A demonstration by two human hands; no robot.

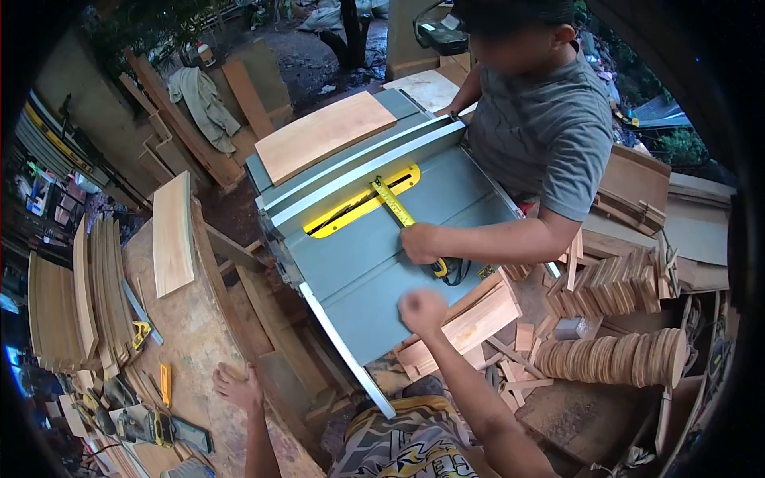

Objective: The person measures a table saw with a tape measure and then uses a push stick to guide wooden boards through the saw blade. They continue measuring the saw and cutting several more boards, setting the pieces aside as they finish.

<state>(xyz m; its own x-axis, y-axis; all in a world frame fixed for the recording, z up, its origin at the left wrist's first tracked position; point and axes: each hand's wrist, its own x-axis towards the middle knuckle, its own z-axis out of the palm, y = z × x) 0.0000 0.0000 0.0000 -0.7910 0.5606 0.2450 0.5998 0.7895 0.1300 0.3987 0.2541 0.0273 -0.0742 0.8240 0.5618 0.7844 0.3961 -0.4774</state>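
Note:
My left hand (pixel 237 389) rests on the worn wooden workbench (pixel 199 334) with its fingers spread, holding nothing. Over the near part of the table saw's grey top (pixel 358 323) is my right hand (pixel 422 311), blurred but with its fingers curled into a fist; nothing shows in it. A co-worker's hand (pixel 420 243) grips a yellow tape measure (pixel 394 203), whose blade reaches from the hand to the yellow throat plate (pixel 325 225) beside the fence (pixel 370 171). Beyond the fence, a curved wooden board (pixel 323 137) lies on the saw.
Left on the bench are a pale board (pixel 173 235), a yellow-handled tool (pixel 166 385), a cordless power tool (pixel 159 428) and stacked curved slats (pixel 103 279). Stacked wooden discs (pixel 613 358) and offcuts lie to the right. The co-worker (pixel 542 119) stands across the saw.

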